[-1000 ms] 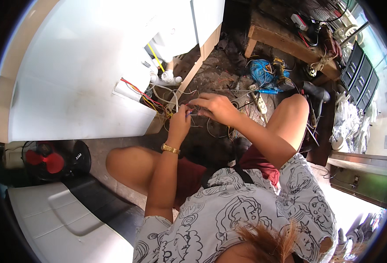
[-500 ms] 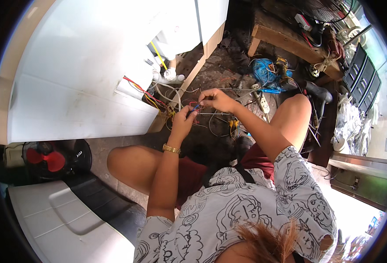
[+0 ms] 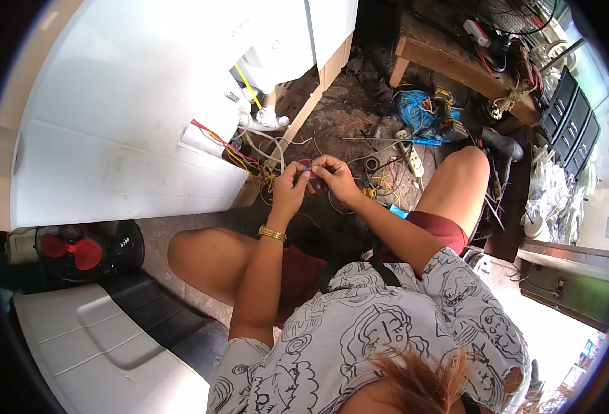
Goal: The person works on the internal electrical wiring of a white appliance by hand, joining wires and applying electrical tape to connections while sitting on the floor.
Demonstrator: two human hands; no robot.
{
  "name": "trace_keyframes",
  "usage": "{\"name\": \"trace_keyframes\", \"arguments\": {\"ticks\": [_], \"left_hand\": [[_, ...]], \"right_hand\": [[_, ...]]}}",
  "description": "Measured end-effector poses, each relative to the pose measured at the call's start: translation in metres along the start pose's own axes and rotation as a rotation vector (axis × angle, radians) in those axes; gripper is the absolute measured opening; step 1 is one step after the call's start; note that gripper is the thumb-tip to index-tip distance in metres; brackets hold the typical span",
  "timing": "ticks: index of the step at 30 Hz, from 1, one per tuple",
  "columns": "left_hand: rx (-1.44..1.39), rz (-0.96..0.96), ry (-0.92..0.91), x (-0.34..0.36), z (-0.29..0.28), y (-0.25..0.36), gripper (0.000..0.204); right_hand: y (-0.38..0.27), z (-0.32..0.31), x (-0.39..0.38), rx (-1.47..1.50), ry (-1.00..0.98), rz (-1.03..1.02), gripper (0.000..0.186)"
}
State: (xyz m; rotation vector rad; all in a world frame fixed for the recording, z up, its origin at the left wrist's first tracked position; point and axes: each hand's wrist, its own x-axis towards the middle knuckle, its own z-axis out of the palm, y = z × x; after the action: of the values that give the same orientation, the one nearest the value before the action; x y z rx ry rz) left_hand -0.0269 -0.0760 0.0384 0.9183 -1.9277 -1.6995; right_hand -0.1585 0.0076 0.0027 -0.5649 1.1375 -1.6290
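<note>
My left hand (image 3: 290, 188) is pinched on a thin blue wire (image 3: 306, 170). My right hand (image 3: 336, 180) meets it from the other side, its fingertips closed on the same small stretch of wire. The fingers hide most of what lies between them. Beside my left hand, red, yellow and black wires (image 3: 216, 138) come out of an opening in a large white appliance (image 3: 121, 138). More yellow wires (image 3: 268, 178) hang in a tangle close to my left fingers.
To the right on the dirty floor lie a white power strip (image 3: 413, 160), a long screwdriver with a blue handle (image 3: 425, 141), a yellow-and-black drill (image 3: 446, 114) and a blue bundle (image 3: 416, 110). A wooden bench (image 3: 449, 56) stands behind them. A red-bladed fan (image 3: 76, 252) sits at left.
My right hand has come down and closer to my left hand, and its forearm has swung inward. My left hand stays nearly in place.
</note>
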Motion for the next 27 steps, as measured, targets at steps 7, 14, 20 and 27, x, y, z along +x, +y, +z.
{"name": "trace_keyframes", "arguments": {"ticks": [7, 14, 20, 27], "left_hand": [[0.049, -0.026, 0.034, -0.003, -0.001, -0.003, 0.010], [0.606, 0.255, 0.072, -0.005, 0.003, 0.004, 0.008], [0.863, 0.465, 0.069, -0.005, -0.001, -0.003, 0.009], [0.599, 0.260, 0.001, -0.001, -0.005, -0.007, 0.009]], "right_hand": [[0.011, 0.003, -0.001, -0.159, -0.005, -0.209, 0.005], [0.005, 0.000, 0.001, -0.533, 0.146, -0.216, 0.009], [-0.008, -0.017, -0.003, 0.085, 0.043, 0.555, 0.012], [-0.032, -0.012, -0.017, -1.227, -0.028, -0.666, 0.016]]}}
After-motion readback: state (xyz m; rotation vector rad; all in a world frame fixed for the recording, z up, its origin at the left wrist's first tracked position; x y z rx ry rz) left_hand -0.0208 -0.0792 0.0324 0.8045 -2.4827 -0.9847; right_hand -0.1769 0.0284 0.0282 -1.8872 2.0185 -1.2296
